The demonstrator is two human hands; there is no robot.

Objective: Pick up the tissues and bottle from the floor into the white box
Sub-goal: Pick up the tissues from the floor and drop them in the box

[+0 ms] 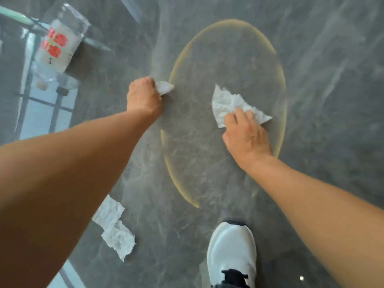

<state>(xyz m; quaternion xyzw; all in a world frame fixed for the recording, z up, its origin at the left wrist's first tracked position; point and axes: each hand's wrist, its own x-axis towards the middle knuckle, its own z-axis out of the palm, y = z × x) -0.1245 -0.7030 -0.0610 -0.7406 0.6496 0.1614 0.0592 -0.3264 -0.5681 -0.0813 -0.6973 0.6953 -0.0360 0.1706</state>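
Left hand (pixel 144 96), grip clamped on a small tissue wad (pixel 165 87) mid-frame, right hand (pixel 247 136) pinching the crumpled tissue (pixel 232 104) against the floor (pixel 322 59): thin paper may tear or slip, and the two tissues (pixel 113 225) lower left could get missed.

Tissues (pixel 113 227) on grey marbled floor (pixel 311 59)

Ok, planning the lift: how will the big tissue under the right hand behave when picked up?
The big tissue looks thin and creased, so it will probably flop and crumple in the right hand. Likely light, like the wad the left hand grips. Ragged edges suggest it may tear if dragged.
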